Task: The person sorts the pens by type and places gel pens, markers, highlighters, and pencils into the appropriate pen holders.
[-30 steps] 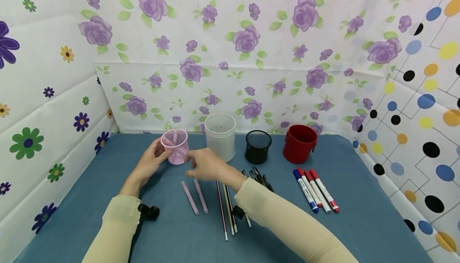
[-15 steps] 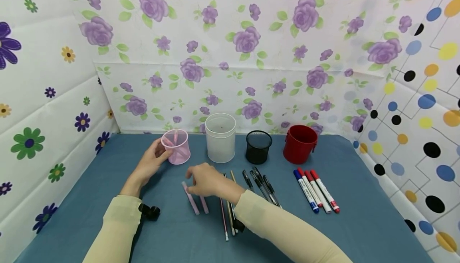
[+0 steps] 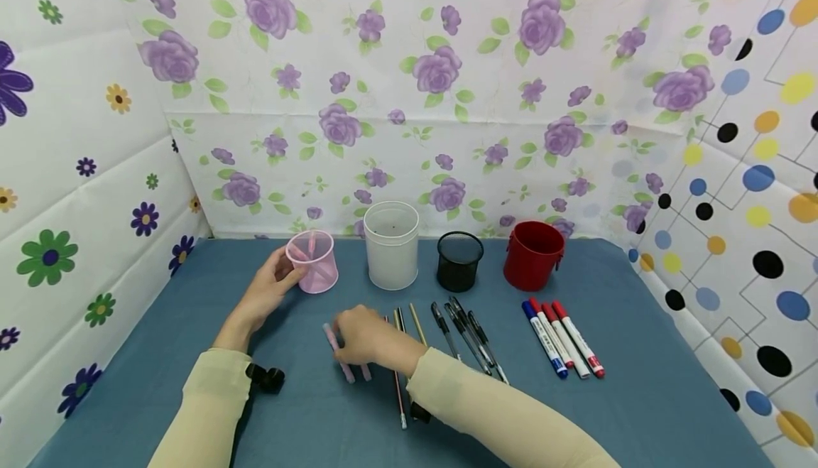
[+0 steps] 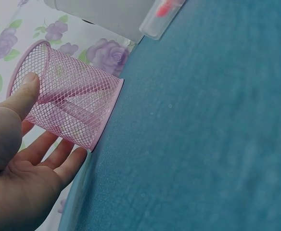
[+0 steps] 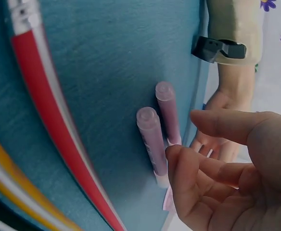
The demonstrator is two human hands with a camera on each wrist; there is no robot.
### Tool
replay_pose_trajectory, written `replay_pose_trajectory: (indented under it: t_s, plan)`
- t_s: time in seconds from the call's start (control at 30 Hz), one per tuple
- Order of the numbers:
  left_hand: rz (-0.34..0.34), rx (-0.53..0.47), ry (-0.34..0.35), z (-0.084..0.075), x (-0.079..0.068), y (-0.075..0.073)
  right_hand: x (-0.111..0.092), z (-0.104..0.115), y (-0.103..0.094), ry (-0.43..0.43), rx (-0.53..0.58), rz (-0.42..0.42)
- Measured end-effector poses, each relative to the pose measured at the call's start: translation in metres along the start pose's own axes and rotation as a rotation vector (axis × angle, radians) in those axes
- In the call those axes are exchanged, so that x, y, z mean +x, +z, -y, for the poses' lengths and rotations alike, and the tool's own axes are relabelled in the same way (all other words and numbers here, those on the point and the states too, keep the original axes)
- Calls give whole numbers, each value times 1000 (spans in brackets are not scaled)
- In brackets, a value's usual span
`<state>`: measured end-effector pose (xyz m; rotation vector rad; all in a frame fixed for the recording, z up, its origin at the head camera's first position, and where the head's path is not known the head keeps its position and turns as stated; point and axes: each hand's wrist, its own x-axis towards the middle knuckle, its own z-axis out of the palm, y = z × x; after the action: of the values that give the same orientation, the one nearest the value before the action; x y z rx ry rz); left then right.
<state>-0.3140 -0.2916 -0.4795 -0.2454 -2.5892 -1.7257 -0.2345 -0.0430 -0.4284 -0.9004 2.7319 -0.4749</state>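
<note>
My left hand (image 3: 265, 290) holds a pink mesh pen cup (image 4: 68, 96) at its left side, thumb near the rim and fingers around the far side. The cup stands upright on the table, with pink pens showing inside through the mesh. My right hand (image 3: 371, 340) is low over two more pink pens on the cloth, a left one (image 3: 330, 336) and a right one (image 5: 151, 134) partly covered by the hand in the head view. In the right wrist view, thumb and index finger are spread apart close by the pens, with nothing pinched between them.
A white holder (image 3: 393, 262), a black mesh cup (image 3: 457, 269) and a red cup (image 3: 532, 262) stand along the back. Pencils (image 3: 399, 404) lie under the right forearm. Black pens (image 3: 473, 336) and red and blue markers (image 3: 562, 340) lie farther right.
My right hand has come away from beside the pink cup, moving toward me and down to the two pink pens. The left hand stays on the cup.
</note>
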Motion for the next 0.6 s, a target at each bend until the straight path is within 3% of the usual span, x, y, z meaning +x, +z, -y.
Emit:
replay_pose_trajectory:
  t_s: [0.6]
  plan:
    - [-2,-4,11,-1,-1,1,5,10,14,26,-42,-1]
